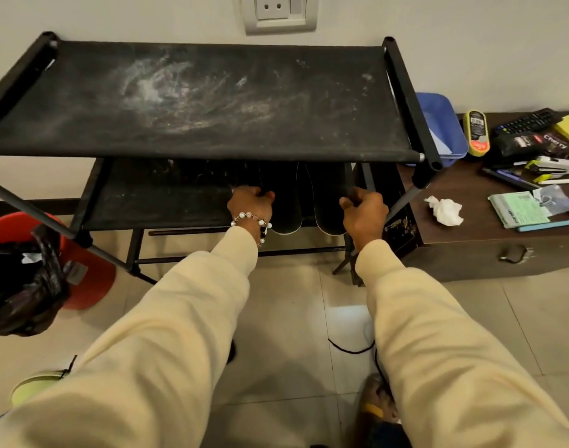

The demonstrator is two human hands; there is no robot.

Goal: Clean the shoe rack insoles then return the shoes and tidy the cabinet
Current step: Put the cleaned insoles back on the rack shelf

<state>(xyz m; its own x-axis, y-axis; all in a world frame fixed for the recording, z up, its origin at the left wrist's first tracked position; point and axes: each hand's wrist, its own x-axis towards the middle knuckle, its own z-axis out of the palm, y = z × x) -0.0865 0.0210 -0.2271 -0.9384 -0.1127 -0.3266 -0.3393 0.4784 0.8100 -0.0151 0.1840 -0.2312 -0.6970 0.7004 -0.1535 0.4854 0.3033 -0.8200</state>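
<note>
We reach both cream sleeves forward over the tiled floor, and our left hand, with a bead bracelet at its wrist, curls its fingers over the outer edge of the left dark shoe on the lower shelf of the shoe rack. Our right hand curls in the same way over the outer edge of the right dark shoe, so the pair sits side by side between our two grips, heels toward us and jutting just past the shelf's front edge. Above our hands spreads the top shelf, black fabric smeared with pale dust. Left of our left hand stands a red bucket with a dark bag beside it. Right of our right hand a brown cabinet carries a crumpled tissue, a blue tray, a shoe brush and a remote control among papers.
</note>
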